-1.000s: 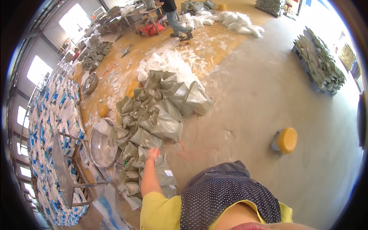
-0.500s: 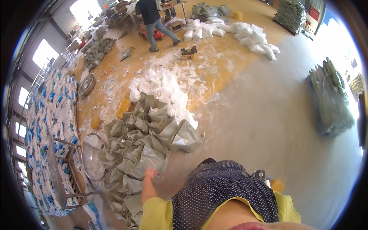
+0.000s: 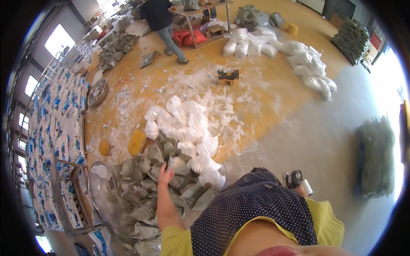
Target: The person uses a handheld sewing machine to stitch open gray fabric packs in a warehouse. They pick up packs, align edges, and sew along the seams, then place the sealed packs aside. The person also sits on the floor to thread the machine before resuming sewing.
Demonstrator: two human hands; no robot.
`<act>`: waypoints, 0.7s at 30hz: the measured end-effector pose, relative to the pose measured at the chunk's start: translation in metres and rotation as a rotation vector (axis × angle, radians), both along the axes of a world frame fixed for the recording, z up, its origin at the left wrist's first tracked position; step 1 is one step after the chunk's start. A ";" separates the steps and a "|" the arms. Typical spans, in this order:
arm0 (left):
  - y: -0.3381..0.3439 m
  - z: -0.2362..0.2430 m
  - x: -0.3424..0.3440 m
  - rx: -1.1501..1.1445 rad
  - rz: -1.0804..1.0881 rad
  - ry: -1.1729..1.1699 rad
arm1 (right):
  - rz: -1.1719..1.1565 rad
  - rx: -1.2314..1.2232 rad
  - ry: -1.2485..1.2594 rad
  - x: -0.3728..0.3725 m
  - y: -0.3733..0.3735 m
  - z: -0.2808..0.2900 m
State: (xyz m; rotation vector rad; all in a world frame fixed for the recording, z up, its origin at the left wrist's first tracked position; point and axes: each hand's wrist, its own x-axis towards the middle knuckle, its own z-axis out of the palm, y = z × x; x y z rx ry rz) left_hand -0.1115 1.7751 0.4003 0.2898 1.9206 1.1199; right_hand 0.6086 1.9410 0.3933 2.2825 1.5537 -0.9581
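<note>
My left hand point(image 3: 165, 174) reaches out over a heap of grey-green woven sacks point(image 3: 145, 213), fingers apart with nothing seen in them. Just beyond it, filled white bags point(image 3: 188, 123) lie piled against the sacks. At my right side, partly hidden by my dotted apron point(image 3: 252, 205), my right hand point(image 3: 301, 191) is around a hand-held bag sewing machine point(image 3: 293, 178). A white thread spool point(image 3: 306, 187) sits on that machine.
White powder streaks the yellow floor point(image 3: 256, 102), where another dark machine point(image 3: 228, 76) lies. Metal basins point(image 3: 98, 91) and stacked white-blue bags point(image 3: 57, 149) line the left. A person point(image 3: 160, 25) is by a table point(image 3: 194, 13). More white bags point(image 3: 311, 64) lie far right; a sack stack point(image 3: 376, 158) stands right.
My left hand has moved forward over the sacks, toward the white bags. The sewing machine at my right side shows more. My view has shifted, and the person at the back has changed stride.
</note>
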 end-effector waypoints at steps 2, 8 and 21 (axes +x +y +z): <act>0.134 0.071 -0.039 0.230 -0.152 0.188 | 0.070 -0.022 0.043 -0.048 0.075 -0.010; 0.387 0.131 -0.143 0.366 -0.127 0.461 | 0.273 -0.018 0.117 -0.178 0.318 -0.046; 0.290 -0.112 -0.188 -0.610 0.491 -0.374 | 0.469 0.017 0.210 -0.521 0.737 -0.024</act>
